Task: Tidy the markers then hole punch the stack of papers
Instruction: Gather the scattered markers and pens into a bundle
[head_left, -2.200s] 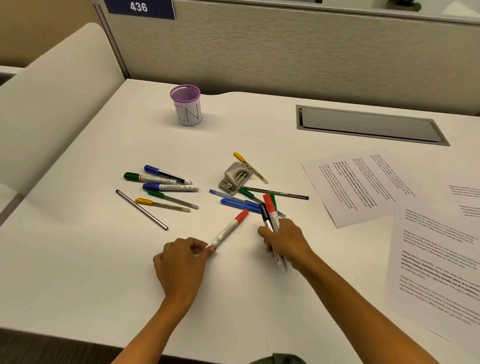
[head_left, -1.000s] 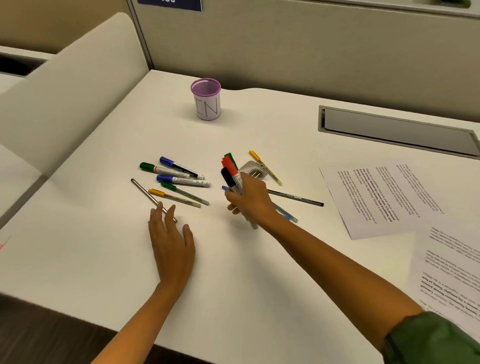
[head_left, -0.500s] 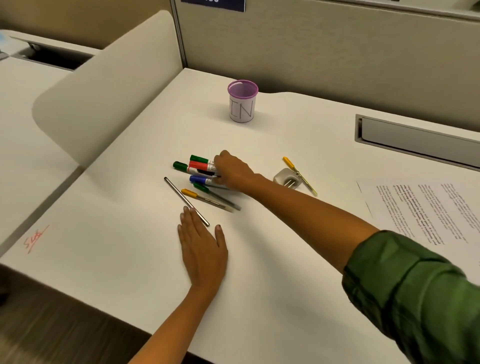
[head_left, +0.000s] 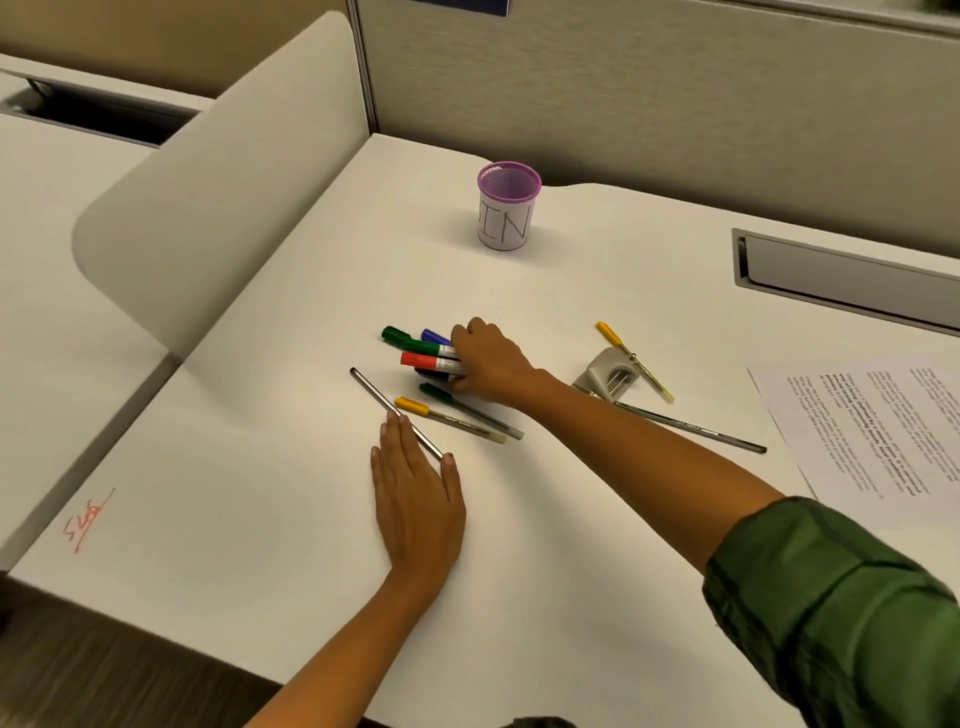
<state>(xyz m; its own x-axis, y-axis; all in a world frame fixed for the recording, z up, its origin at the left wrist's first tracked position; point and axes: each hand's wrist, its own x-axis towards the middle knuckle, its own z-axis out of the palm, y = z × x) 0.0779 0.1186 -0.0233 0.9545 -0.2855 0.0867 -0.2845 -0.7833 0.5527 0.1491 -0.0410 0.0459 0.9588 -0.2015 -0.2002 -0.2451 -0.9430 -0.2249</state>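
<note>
**Item:** bundle of thick white-barrelled markers (head_left: 423, 358) with green, blue, red and black caps.
**Location:** lying on the white counter (head_left: 260, 467) left of centre, caps pointing left. The barrels lie beneath the right hand (head_left: 491, 364), whose fingers curl over and around them.
**Handling (judged):** light, rigid, smooth plastic. The round barrels are apt to roll and slip past one another. Best gripped mid-barrel around the whole bundle, with the caps kept level.

**Adjacent:**
- Green-capped thin pen (head_left: 467, 408) and yellow-capped thin pen (head_left: 449, 420), side by side just on the near side of the bundle.
- Slim silver pen (head_left: 384, 397) to their left. Its near end is touched by the fingertips of the left hand (head_left: 418, 493), which lies flat with straight fingers and holds nothing.
- Judged: these slender pens sit low on the counter. A pinch at mid-length should suit them.

**Further right:**
- Grey metal hole punch (head_left: 605, 374).
- A second yellow-capped pen (head_left: 634, 361), touching the punch's far side.
- Long dark-grey pen (head_left: 691, 428), running from the punch toward the printed paper sheets (head_left: 857, 431).
- The sheets are partly out of view. Judged thin and floppy, they need their edges squared before punching.

**Back of counter:** purple mesh cup with white label lettered "IN" (head_left: 508, 213), upright and well apart from the bundle. It is the likely receptacle.
</note>
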